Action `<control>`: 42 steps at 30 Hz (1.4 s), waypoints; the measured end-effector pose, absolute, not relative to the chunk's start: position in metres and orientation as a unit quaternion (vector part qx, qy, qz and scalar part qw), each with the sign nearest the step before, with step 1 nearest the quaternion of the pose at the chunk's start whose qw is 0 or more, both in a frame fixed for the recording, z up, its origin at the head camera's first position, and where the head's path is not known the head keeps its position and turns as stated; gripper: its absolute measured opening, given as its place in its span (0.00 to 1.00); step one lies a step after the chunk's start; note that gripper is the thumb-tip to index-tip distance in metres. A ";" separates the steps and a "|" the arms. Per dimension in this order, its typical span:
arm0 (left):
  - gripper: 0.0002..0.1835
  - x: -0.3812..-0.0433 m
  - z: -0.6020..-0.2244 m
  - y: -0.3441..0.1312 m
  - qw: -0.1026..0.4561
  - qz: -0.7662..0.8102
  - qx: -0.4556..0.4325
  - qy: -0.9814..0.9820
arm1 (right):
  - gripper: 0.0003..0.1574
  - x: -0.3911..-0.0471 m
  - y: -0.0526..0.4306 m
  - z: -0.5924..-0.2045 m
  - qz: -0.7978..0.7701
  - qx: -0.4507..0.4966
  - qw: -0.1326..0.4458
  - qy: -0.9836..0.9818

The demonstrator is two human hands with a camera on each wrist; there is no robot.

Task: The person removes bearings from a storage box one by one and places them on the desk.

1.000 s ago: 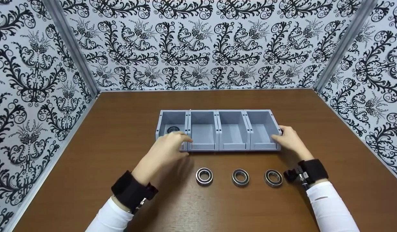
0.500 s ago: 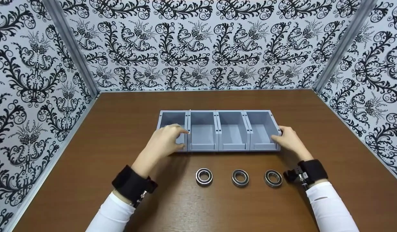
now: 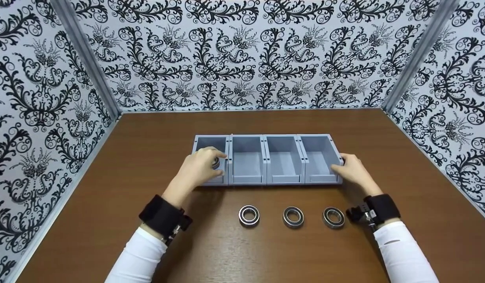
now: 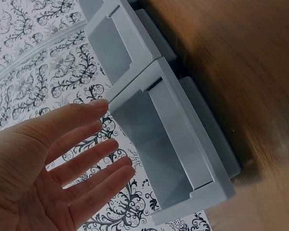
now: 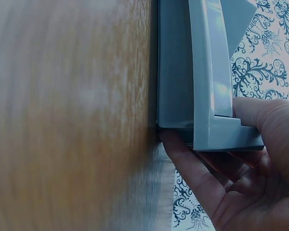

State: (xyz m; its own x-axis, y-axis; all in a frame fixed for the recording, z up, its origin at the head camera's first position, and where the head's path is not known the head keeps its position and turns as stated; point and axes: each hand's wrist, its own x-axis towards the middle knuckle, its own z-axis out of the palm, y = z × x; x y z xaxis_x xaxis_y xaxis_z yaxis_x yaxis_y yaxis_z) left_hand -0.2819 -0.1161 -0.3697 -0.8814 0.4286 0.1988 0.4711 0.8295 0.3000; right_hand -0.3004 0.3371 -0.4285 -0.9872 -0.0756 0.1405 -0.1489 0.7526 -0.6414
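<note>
In the head view, my left hand point(image 3: 203, 165) hovers over the leftmost grey storage bin point(image 3: 211, 139). Its fingers are loosely bent, and the left wrist view shows nothing between thumb and fingers. Partly hidden behind that hand, a ball bearing point(image 3: 215, 162) appears inside the leftmost bin. At the other end of the row, my right hand point(image 3: 352, 169) grips the side wall of the rightmost grey storage bin point(image 3: 321, 179). In the right wrist view, the thumb lies inside the bin's front corner and the fingers press its outer side.
In front of the bins, three ball bearings lie on the brown table point(image 3: 155, 129): a left one point(image 3: 244, 223), a middle one point(image 3: 288, 223) and a right one point(image 3: 329, 224). Two middle bins point(image 3: 248, 179) join the end ones in a row. Patterned walls surround the table.
My left hand has shifted a little left and back over the leftmost bin, and the bearing inside shows past its fingers. The right hand stays on the rightmost bin.
</note>
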 end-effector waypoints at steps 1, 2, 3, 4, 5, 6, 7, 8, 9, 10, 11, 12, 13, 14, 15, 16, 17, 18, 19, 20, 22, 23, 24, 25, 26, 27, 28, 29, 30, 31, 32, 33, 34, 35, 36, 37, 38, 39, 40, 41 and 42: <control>0.24 -0.283 -0.370 -0.116 0.059 -0.173 -0.233 -0.955 | 0.28 -0.301 0.337 -0.428 0.346 0.059 0.053 -0.935; 0.24 -0.284 -0.370 -0.116 0.056 -0.173 -0.231 -0.956 | 0.28 -0.301 0.337 -0.428 0.346 0.058 0.053 -0.935; 0.24 -0.286 -0.370 -0.115 0.053 -0.173 -0.230 -0.956 | 0.28 -0.300 0.337 -0.428 0.345 0.058 0.053 -0.935; 0.24 -0.287 -0.371 -0.115 0.051 -0.174 -0.228 -0.957 | 0.28 -0.300 0.337 -0.429 0.346 0.058 0.052 -0.935; 0.24 -0.288 -0.371 -0.115 0.049 -0.173 -0.227 -0.957 | 0.28 -0.300 0.338 -0.429 0.346 0.058 0.052 -0.935; 0.24 -0.290 -0.371 -0.115 0.047 -0.171 -0.227 -0.958 | 0.28 -0.300 0.338 -0.429 0.347 0.057 0.051 -0.935; 0.24 -0.291 -0.371 -0.115 0.046 -0.170 -0.226 -0.958 | 0.28 -0.300 0.338 -0.429 0.347 0.056 0.049 -0.935; 0.24 -0.293 -0.371 -0.115 0.046 -0.168 -0.226 -0.958 | 0.28 -0.300 0.338 -0.429 0.348 0.054 0.048 -0.935; 0.24 -0.294 -0.371 -0.115 0.045 -0.166 -0.226 -0.959 | 0.28 -0.300 0.338 -0.429 0.349 0.054 0.047 -0.934; 0.24 -0.296 -0.371 -0.115 0.044 -0.165 -0.225 -0.959 | 0.28 -0.300 0.338 -0.429 0.350 0.053 0.046 -0.934; 0.24 -0.298 -0.371 -0.116 0.043 -0.162 -0.223 -0.960 | 0.28 -0.300 0.338 -0.429 0.351 0.053 0.044 -0.934; 0.24 -0.299 -0.371 -0.116 0.041 -0.160 -0.221 -0.961 | 0.28 -0.300 0.338 -0.429 0.353 0.053 0.042 -0.933; 0.24 -0.301 -0.371 -0.116 0.039 -0.156 -0.219 -0.962 | 0.28 -0.301 0.338 -0.429 0.354 0.053 0.041 -0.933; 0.24 -0.303 -0.371 -0.117 0.036 -0.153 -0.217 -0.963 | 0.28 -0.301 0.337 -0.429 0.356 0.053 0.040 -0.932; 0.24 -0.305 -0.371 -0.117 0.033 -0.150 -0.214 -0.965 | 0.28 -0.301 0.337 -0.429 0.357 0.053 0.039 -0.932; 0.24 -0.307 -0.371 -0.117 0.029 -0.147 -0.212 -0.966 | 0.28 -0.301 0.338 -0.429 0.358 0.053 0.038 -0.931; 0.23 -0.308 -0.371 -0.117 0.026 -0.145 -0.210 -0.966 | 0.28 -0.301 0.337 -0.429 0.358 0.053 0.038 -0.931; 0.23 -0.310 -0.371 -0.117 0.024 -0.142 -0.210 -0.967 | 0.28 -0.301 0.337 -0.429 0.358 0.053 0.038 -0.931; 0.23 -0.311 -0.370 -0.117 0.024 -0.139 -0.210 -0.967 | 0.28 -0.301 0.337 -0.429 0.358 0.053 0.039 -0.932; 0.23 -0.312 -0.370 -0.117 0.022 -0.137 -0.209 -0.968 | 0.28 -0.301 0.337 -0.428 0.358 0.053 0.040 -0.932; 0.23 -0.314 -0.370 -0.116 0.020 -0.133 -0.209 -0.969 | 0.28 -0.302 0.337 -0.428 0.359 0.055 0.041 -0.931; 0.23 -0.316 -0.370 -0.116 0.019 -0.131 -0.208 -0.969 | 0.28 -0.302 0.337 -0.428 0.359 0.056 0.042 -0.931; 0.24 -0.317 -0.370 -0.116 0.019 -0.129 -0.208 -0.969 | 0.27 -0.302 0.337 -0.428 0.359 0.057 0.043 -0.930; 0.24 -0.318 -0.370 -0.116 0.018 -0.128 -0.207 -0.970 | 0.27 -0.302 0.337 -0.427 0.360 0.057 0.045 -0.930; 0.24 -0.319 -0.371 -0.116 0.017 -0.129 -0.205 -0.970 | 0.27 -0.302 0.337 -0.427 0.361 0.058 0.045 -0.930; 0.24 -0.321 -0.371 -0.115 0.015 -0.129 -0.205 -0.970 | 0.27 -0.301 0.337 -0.427 0.361 0.059 0.045 -0.930; 0.24 -0.322 -0.371 -0.115 0.013 -0.128 -0.203 -0.971 | 0.26 -0.301 0.337 -0.427 0.360 0.059 0.046 -0.930; 0.24 -0.323 -0.372 -0.115 0.011 -0.128 -0.202 -0.971 | 0.26 -0.301 0.336 -0.427 0.361 0.058 0.046 -0.930; 0.24 -0.324 -0.372 -0.115 0.010 -0.126 -0.201 -0.971 | 0.27 -0.301 0.336 -0.427 0.361 0.058 0.045 -0.930; 0.24 -0.325 -0.372 -0.114 0.009 -0.123 -0.200 -0.972 | 0.27 -0.301 0.336 -0.427 0.361 0.058 0.043 -0.930; 0.24 -0.326 -0.372 -0.114 0.008 -0.120 -0.200 -0.973 | 0.27 -0.300 0.336 -0.427 0.362 0.057 0.042 -0.930; 0.25 -0.327 -0.372 -0.114 0.007 -0.116 -0.198 -0.973 | 0.27 -0.300 0.336 -0.427 0.363 0.056 0.041 -0.929; 0.25 -0.328 -0.373 -0.113 0.006 -0.113 -0.197 -0.974 | 0.27 -0.300 0.336 -0.427 0.363 0.055 0.042 -0.929; 0.25 -0.328 -0.373 -0.113 0.006 -0.110 -0.195 -0.975 | 0.27 -0.300 0.337 -0.427 0.363 0.055 0.041 -0.929; 0.25 -0.329 -0.373 -0.112 0.006 -0.106 -0.195 -0.975 | 0.28 -0.300 0.337 -0.428 0.361 0.055 0.042 -0.930; 0.25 -0.329 -0.373 -0.111 0.003 -0.104 -0.193 -0.976 | 0.28 -0.301 0.337 -0.428 0.360 0.055 0.042 -0.931; 0.25 -0.330 -0.373 -0.111 0.003 -0.101 -0.192 -0.976 | 0.28 -0.301 0.337 -0.428 0.358 0.054 0.043 -0.931; 0.24 -0.330 -0.373 -0.111 0.001 -0.099 -0.190 -0.977 | 0.28 -0.301 0.337 -0.428 0.357 0.054 0.043 -0.932; 0.24 -0.330 -0.373 -0.111 0.000 -0.096 -0.190 -0.977 | 0.28 -0.301 0.337 -0.428 0.355 0.054 0.043 -0.932; 0.24 -0.330 -0.374 -0.111 -0.001 -0.093 -0.189 -0.978 | 0.29 -0.301 0.337 -0.428 0.354 0.054 0.043 -0.933; 0.24 -0.330 -0.374 -0.111 -0.001 -0.091 -0.188 -0.978 | 0.29 -0.301 0.337 -0.428 0.353 0.053 0.044 -0.933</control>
